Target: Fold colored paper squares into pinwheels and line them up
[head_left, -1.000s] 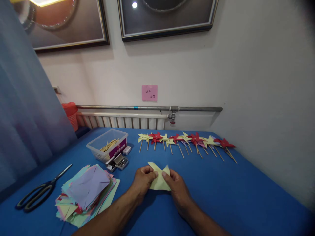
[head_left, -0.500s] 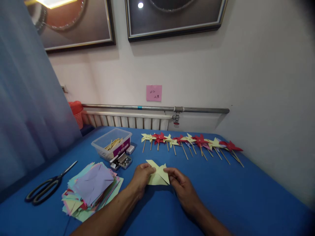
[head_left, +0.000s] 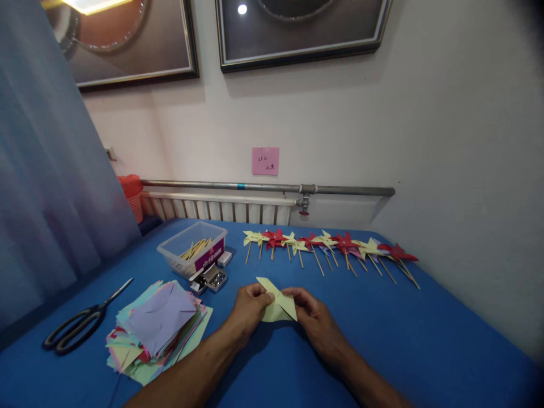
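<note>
A pale yellow sheet of slit paper (head_left: 278, 309) is held just above the blue table by both hands. My left hand (head_left: 250, 309) pinches its left side, thumb lying on the front near the middle. On the other side, my right hand (head_left: 314, 317) grips the upper right corner, which bends in toward the centre. Some fingertips are hidden behind the paper. Left of my hands lies a stack of coloured paper sheets (head_left: 164, 317), a lilac one with slits on top. Small open boxes of metal pins (head_left: 216, 279) stand beyond my left hand.
Scissors (head_left: 83, 323) lie at the far left. A clear plastic tub (head_left: 170, 255) holds wooden sticks. Several red, yellow and lilac pinwheels (head_left: 345, 242) on sticks form a row along the back of the blue table (head_left: 382, 345). A pipe (head_left: 272, 187) runs along the wall.
The paper has shifted slightly right and turned a little. Its upper right corner is now folded further toward the centre by my right hand, and my left thumb has moved inward.
</note>
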`<state>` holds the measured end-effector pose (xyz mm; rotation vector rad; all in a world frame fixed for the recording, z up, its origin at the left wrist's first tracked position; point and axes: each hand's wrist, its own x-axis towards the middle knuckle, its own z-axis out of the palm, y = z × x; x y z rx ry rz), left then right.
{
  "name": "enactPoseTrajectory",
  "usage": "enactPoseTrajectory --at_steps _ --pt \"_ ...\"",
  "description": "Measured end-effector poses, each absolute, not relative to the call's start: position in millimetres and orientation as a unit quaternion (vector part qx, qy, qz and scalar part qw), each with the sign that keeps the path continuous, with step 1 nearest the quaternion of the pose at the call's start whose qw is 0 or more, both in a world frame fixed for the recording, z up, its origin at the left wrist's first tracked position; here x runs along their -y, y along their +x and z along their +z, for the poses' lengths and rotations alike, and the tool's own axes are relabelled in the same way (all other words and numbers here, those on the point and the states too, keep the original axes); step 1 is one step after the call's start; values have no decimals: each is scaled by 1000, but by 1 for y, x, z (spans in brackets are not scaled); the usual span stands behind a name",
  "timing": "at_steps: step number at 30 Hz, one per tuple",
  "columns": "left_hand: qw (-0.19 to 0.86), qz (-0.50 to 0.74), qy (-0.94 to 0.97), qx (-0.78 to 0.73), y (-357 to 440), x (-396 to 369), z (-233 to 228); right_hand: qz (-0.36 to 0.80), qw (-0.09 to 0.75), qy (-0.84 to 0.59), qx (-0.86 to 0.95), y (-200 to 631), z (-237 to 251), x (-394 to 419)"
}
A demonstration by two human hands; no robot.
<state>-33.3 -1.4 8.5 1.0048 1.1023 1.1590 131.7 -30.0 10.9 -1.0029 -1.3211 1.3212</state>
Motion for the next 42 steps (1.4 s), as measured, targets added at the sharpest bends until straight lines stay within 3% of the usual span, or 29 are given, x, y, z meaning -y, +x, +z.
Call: enactPoseTrajectory --at_steps 6,23,42 --pt "586 480 453 -470 -36 1 8 511 450 -439 587 136 18 32" --pt "627 453 466 -429 -30 10 8 519 510 -442 525 125 -11 24" --pt "599 446 484 -456 -29 7 1 492 478 -467 557 123 -9 22"
